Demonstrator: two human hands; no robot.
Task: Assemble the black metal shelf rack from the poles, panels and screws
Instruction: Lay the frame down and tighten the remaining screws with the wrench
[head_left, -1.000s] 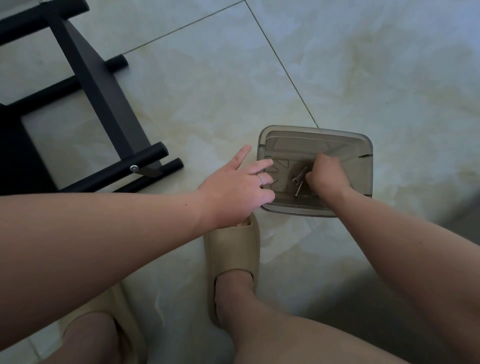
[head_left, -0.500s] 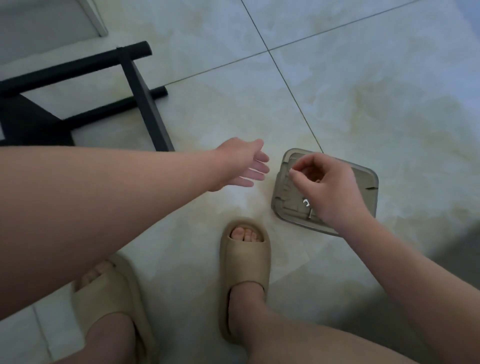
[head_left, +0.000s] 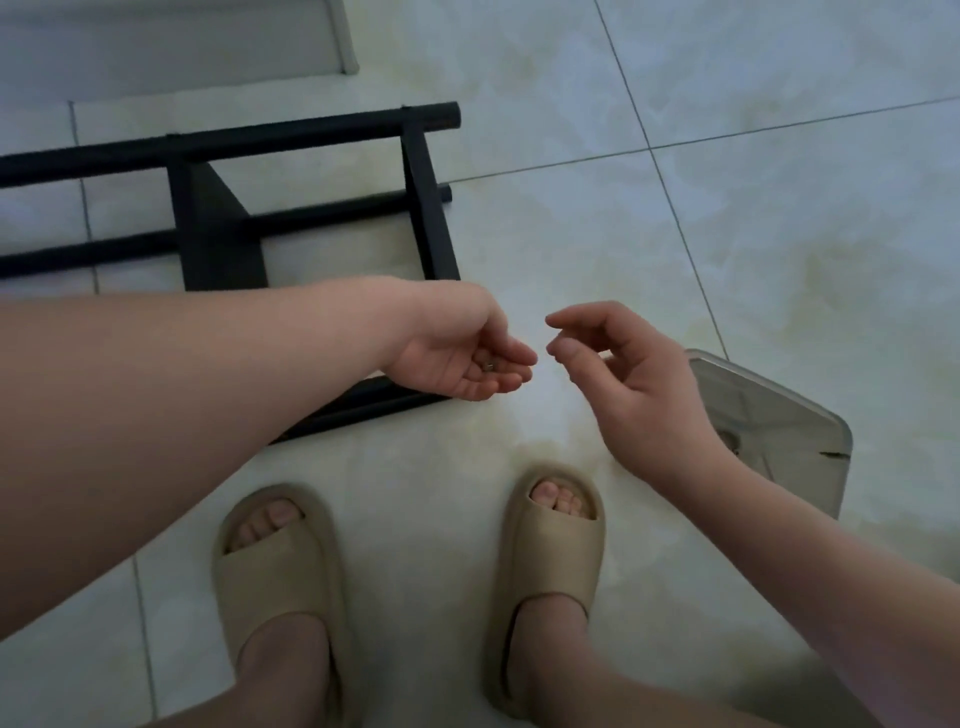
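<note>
Center frame, the left hand (head_left: 457, 358) loosely cups a small metal piece (head_left: 489, 366); the empty, relaxed right hand (head_left: 631, 379) should pinch it firmly.

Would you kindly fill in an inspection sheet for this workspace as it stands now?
Surface: pale glossy tiled floor.
Job's things: black rack frame lies on the floor, partly assembled; small metal piece in the left palm, likely a screw.
Clutter: translucent plastic tray on the floor, far right.
Hands: left hand palm up, cupped; right hand beside it, fingers loosely curled, apparently empty.
Cables: nothing seen.
Surroundings: beige slippers on both feet; pale panel at top left.
</note>
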